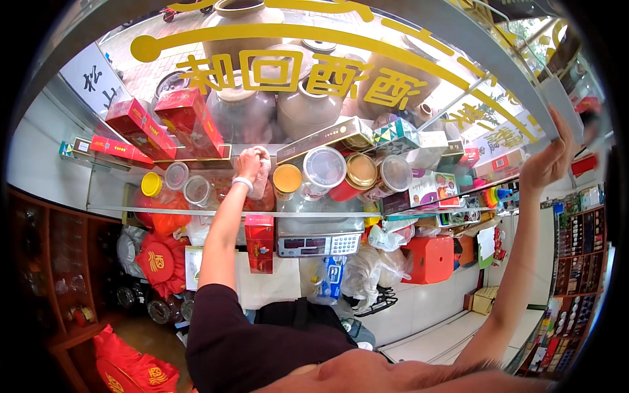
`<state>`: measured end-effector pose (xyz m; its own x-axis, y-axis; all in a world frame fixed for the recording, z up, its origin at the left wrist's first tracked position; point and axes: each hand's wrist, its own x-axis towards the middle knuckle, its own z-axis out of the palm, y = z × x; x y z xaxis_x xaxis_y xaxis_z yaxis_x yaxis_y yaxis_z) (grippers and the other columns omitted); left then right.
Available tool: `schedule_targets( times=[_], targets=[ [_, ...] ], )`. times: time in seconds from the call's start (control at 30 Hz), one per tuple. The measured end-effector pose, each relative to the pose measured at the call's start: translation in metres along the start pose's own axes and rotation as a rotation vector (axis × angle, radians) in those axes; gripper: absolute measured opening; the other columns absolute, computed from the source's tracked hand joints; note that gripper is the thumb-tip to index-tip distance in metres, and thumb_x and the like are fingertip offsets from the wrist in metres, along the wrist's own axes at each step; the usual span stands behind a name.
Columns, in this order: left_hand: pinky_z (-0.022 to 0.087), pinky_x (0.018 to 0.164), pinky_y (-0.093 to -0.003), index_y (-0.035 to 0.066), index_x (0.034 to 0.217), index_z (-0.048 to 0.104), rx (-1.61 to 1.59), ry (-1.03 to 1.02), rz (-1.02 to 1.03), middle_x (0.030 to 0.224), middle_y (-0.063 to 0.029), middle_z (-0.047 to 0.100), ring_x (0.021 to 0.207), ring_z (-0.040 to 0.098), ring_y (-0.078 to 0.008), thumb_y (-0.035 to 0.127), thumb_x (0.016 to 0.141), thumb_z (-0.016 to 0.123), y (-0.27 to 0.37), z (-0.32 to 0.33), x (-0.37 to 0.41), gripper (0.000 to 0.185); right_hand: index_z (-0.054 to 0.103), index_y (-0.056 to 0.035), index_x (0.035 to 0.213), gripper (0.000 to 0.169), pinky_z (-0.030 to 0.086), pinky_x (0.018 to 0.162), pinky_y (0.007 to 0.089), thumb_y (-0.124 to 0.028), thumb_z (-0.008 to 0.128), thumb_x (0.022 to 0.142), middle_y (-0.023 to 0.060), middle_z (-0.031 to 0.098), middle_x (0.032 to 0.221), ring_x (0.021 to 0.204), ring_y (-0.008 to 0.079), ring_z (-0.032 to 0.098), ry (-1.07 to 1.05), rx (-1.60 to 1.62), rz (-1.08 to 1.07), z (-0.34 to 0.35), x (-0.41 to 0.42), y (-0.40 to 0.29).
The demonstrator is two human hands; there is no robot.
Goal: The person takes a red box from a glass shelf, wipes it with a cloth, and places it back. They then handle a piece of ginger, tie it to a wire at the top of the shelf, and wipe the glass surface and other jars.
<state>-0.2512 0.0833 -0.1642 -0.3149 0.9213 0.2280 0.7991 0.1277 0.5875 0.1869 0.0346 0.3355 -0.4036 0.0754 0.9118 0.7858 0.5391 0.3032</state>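
My left hand (249, 166), with a pale bangle at its wrist, holds a folded pinkish cloth (261, 172) over the glass shelf, between the red boxes (190, 115) and a jar with an orange lid (287, 179). My right hand (549, 159) is raised at the far right and grips the edge of the grey window frame (533, 93). Right of the cloth stand a clear-lidded plastic jar (324, 167), a gold-lidded jar (361, 171) and a long dark box (324, 141) lying slanted. Below the shelf edge are a red box (259, 243) and a digital scale (319, 243).
Large ceramic jars (309, 105) stand behind the lettered glass. The glass shelf's edge (226, 213) crosses in front of me. A red plastic stool (428, 259) and plastic bags (362, 275) are lower right. Red cloth-covered jars (162, 263) and a wooden cabinet (88, 245) are at left.
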Motion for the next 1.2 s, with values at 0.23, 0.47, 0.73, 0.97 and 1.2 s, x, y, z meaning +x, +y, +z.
schedule_targets(
  times=[0.23, 0.47, 0.73, 0.97, 1.2],
  targets=[
    [0.046, 0.060, -0.0404, 0.006, 0.078, 0.059, -0.048, 0.137, 0.298, 0.076, -0.0136, 0.059, 0.071, 0.058, -0.0317, 0.032, 0.082, 0.051, 0.070, -0.091, 0.027, 0.027, 0.062, -0.0063, 0.098, 0.039, 0.040, 0.079, 0.0305, -0.028, 0.030, 0.095, 0.0046, 0.063, 0.097, 0.087, 0.0194, 0.057, 0.031, -0.013, -0.016, 0.002, 0.003, -0.006],
    [0.047, 0.053, -0.0379, 0.010, 0.077, 0.058, 0.138, 0.202, 0.394, 0.073, -0.0090, 0.060, 0.062, 0.059, -0.0279, 0.027, 0.082, 0.051, 0.082, -0.078, 0.035, 0.019, 0.062, -0.0041, 0.098, 0.039, 0.041, 0.079, 0.0291, -0.026, 0.030, 0.095, 0.0061, 0.063, 0.096, 0.087, 0.0196, 0.057, 0.035, 0.038, 0.003, 0.003, 0.001, -0.005],
    [0.048, 0.050, -0.0364, 0.010, 0.074, 0.056, 0.271, 0.154, 0.442, 0.070, -0.0093, 0.062, 0.058, 0.061, -0.0268, 0.024, 0.080, 0.052, 0.067, -0.059, 0.029, 0.016, 0.060, -0.0024, 0.101, 0.041, 0.042, 0.079, 0.0285, -0.028, 0.028, 0.096, 0.0081, 0.061, 0.101, 0.091, 0.0188, 0.056, -0.028, 0.028, 0.006, -0.002, 0.000, -0.003],
    [0.049, 0.052, -0.0361, 0.010, 0.076, 0.058, 0.378, 0.042, 0.385, 0.071, -0.0088, 0.062, 0.060, 0.062, -0.0259, 0.021, 0.079, 0.048, 0.050, -0.038, 0.018, 0.015, 0.056, -0.0022, 0.108, 0.052, 0.044, 0.084, 0.0300, -0.037, 0.020, 0.095, 0.0089, 0.057, 0.109, 0.099, 0.0197, 0.055, -0.109, -0.041, 0.080, -0.004, -0.002, -0.004],
    [0.050, 0.055, -0.0363, 0.010, 0.077, 0.059, 0.481, -0.053, 0.299, 0.073, -0.0091, 0.063, 0.064, 0.063, -0.0257, 0.022, 0.080, 0.048, 0.027, -0.009, 0.011, 0.017, 0.058, -0.0032, 0.105, 0.049, 0.042, 0.082, 0.0272, -0.036, 0.024, 0.096, 0.0081, 0.059, 0.104, 0.094, 0.0175, 0.055, -0.065, 0.059, 0.065, -0.004, -0.006, 0.005]
  ],
)
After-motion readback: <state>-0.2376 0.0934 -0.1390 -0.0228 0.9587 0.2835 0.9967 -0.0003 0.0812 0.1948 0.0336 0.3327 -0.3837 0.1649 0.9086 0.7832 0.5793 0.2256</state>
